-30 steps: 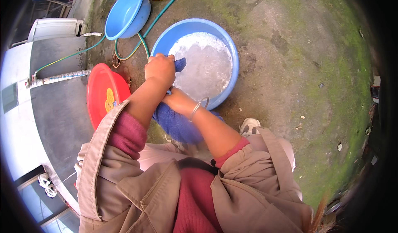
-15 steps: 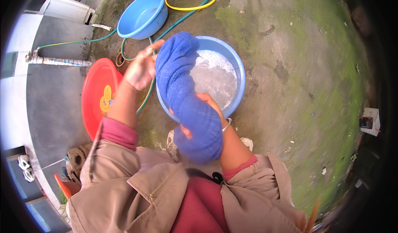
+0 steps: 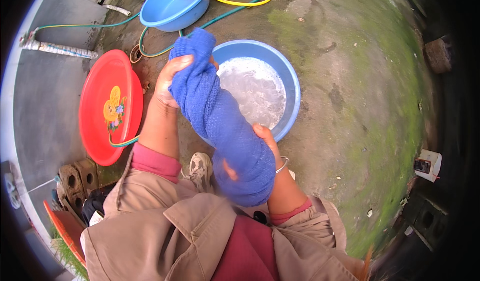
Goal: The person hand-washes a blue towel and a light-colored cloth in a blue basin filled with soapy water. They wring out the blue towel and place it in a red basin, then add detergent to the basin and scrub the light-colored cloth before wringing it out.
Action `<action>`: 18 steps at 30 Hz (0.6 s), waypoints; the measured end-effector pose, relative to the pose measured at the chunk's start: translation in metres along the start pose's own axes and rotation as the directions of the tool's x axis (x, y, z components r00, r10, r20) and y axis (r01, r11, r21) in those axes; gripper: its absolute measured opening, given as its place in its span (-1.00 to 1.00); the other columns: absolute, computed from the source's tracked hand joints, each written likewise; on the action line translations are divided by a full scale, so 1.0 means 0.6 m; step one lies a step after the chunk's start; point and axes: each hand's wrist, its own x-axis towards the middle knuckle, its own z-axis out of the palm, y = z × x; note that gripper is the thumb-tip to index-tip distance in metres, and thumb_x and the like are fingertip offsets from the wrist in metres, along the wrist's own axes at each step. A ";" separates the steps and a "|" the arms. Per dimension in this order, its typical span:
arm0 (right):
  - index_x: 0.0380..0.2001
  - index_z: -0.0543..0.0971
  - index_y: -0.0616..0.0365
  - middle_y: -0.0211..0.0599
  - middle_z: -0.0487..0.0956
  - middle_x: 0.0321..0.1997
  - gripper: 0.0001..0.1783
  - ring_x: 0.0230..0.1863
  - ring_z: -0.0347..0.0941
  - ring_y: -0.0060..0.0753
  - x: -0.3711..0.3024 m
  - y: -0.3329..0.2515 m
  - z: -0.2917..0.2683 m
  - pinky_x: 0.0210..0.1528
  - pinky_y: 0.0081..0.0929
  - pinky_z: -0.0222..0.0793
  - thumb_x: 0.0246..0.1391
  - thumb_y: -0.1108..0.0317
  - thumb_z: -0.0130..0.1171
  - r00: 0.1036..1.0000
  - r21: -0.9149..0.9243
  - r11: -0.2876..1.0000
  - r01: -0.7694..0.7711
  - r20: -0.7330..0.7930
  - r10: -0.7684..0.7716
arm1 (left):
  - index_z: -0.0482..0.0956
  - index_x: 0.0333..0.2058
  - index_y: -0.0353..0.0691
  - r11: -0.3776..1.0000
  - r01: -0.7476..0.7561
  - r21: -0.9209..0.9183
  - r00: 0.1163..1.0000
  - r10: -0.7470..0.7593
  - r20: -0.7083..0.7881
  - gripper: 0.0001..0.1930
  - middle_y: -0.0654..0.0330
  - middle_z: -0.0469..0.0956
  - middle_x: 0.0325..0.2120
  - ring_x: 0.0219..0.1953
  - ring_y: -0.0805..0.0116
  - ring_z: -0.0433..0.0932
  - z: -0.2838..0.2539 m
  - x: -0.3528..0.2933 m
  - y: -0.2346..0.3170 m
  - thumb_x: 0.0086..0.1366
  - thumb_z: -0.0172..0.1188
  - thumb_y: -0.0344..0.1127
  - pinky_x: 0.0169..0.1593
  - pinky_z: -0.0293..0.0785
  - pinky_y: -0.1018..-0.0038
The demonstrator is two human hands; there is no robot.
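A twisted length of blue knitted cloth (image 3: 215,113) stretches between my two hands, partly over the near left rim of a blue basin (image 3: 294,88). My left hand (image 3: 169,78) is closed round its far end, the thumb lying across the fabric. Around its thicker near end my right hand (image 3: 265,140) is wrapped; the thumb shows at the cloth's right side and a fingertip at its left, the other fingers being hidden. Cloudy, foamy water (image 3: 255,88) fills part of the basin.
A red basin (image 3: 92,111) with a flower print stands at the left. Beyond it are another blue basin (image 3: 175,3) and a green and yellow hose (image 3: 227,13). Hollow bricks (image 3: 75,178) lie at the lower left, a white box (image 3: 427,165) at the far right.
My left hand, open beside the cloth before, has closed round its far end. The cloth looks more tightly twisted there. The view has shifted a little.
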 end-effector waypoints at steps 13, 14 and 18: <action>-0.09 0.22 0.43 -0.19 0.42 -0.23 -0.34 -0.25 0.35 -0.50 0.028 0.011 0.017 -0.21 -0.56 0.28 -0.23 0.24 0.18 0.792 -0.745 0.626 -0.230 -0.517 -0.325 | 0.38 -0.37 -0.28 -0.091 0.168 0.982 0.986 0.031 -0.166 -0.74 0.03 0.46 -0.55 -0.43 0.17 0.46 0.047 0.016 -0.040 -0.10 0.05 -0.33 -0.31 0.36 0.38; -0.12 0.24 0.44 -0.18 0.42 -0.24 -0.35 -0.25 0.35 -0.49 0.033 0.014 0.008 -0.21 -0.55 0.28 -0.24 0.23 0.18 0.775 -0.739 0.626 -0.250 -0.540 -0.328 | 0.38 -0.37 -0.28 -0.251 0.182 0.951 0.983 0.053 -0.174 -0.74 -0.01 0.46 -0.53 -0.40 0.10 0.47 0.051 0.017 -0.049 -0.10 0.05 -0.32 -0.30 0.36 0.34; -0.15 0.26 0.47 -0.05 0.43 -0.24 -0.30 -0.24 0.38 -0.34 0.038 0.022 -0.026 -0.19 -0.51 0.27 -0.31 0.16 0.18 0.749 -0.785 0.521 -0.334 -0.557 -0.359 | 0.39 -0.36 -0.25 -0.581 0.160 0.798 0.981 0.000 -0.196 -0.75 -0.03 0.47 -0.47 -0.34 0.04 0.45 0.062 0.020 -0.081 -0.08 0.03 -0.32 -0.26 0.36 0.28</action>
